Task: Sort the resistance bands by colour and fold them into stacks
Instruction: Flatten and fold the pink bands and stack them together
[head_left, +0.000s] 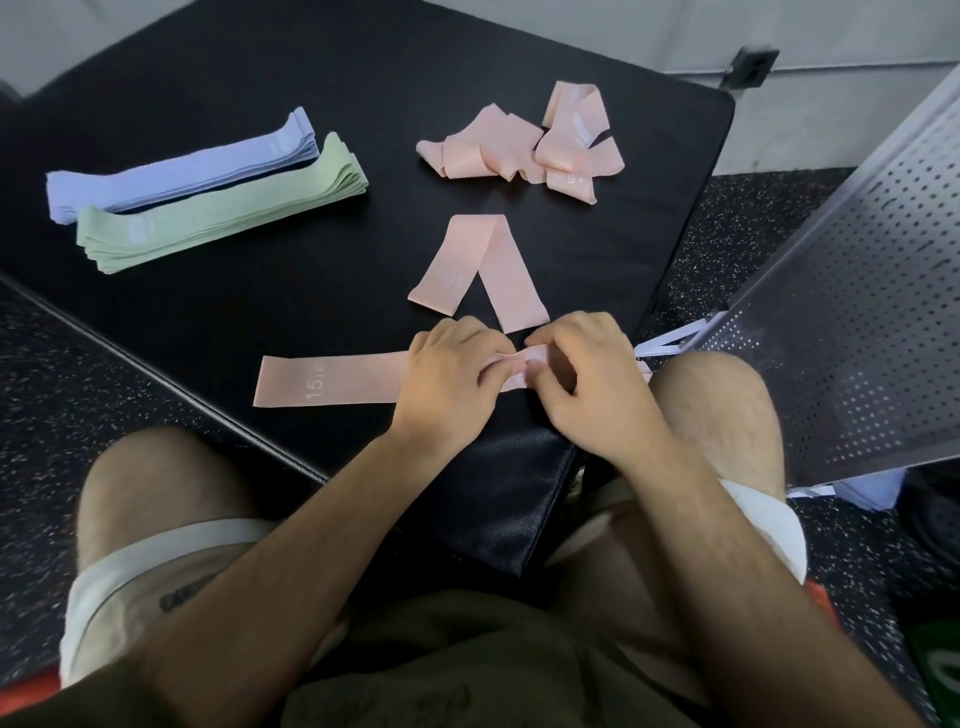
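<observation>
Bare forearms reach out from the bottom edge, between the person's knees, over the near corner of a black mat (311, 291). At about 5 o'clock on the mat the left hand (447, 374) and the right hand (587, 379) meet on one end of a pink band (322, 382). The left fingers curl down on it and the right thumb and fingers pinch the bunched end. The rest of this band lies flat, running toward 9 o'clock, with "15" printed on it.

Just beyond the hands, toward 12 o'clock, a second pink band (478, 270) lies folded in an upside-down V. Farther on at 1 o'clock is a loose pink heap (524, 145). At 10 o'clock a green stack (223, 208) and a lilac stack (182, 171) lie side by side, touching. A perforated metal panel (857, 312) leans at 3 o'clock above the speckled floor (78, 364).
</observation>
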